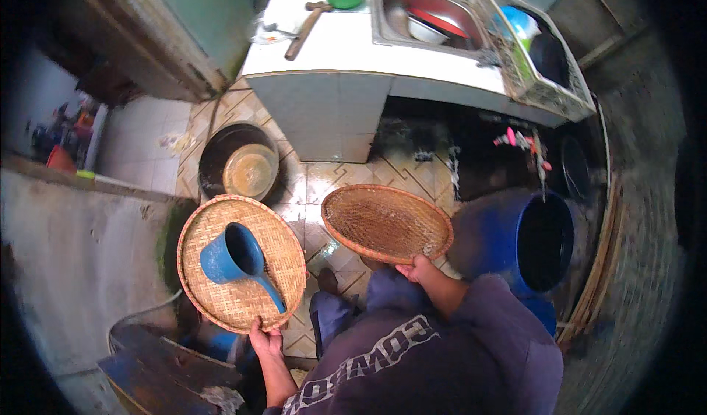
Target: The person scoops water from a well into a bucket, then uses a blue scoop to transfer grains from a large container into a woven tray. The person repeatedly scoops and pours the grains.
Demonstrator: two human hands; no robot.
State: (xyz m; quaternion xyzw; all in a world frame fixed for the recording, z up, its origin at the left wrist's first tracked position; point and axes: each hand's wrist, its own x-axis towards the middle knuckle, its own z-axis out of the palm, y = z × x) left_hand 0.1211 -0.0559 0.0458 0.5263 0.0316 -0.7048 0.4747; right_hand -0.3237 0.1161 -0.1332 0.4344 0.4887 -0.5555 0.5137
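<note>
I see the left hand grip the round tray, the right hand a brown basket; one tilt could send the blue dipper sliding

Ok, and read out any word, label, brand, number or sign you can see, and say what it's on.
Dark shirt: large pale block lettering across it; I won't copy out the wording.
Blue dipper, flat woven tray, woven basket, blue barrel: no lettering I can make out.
Clutter beyond the doorway: too blurred to tell.
</note>
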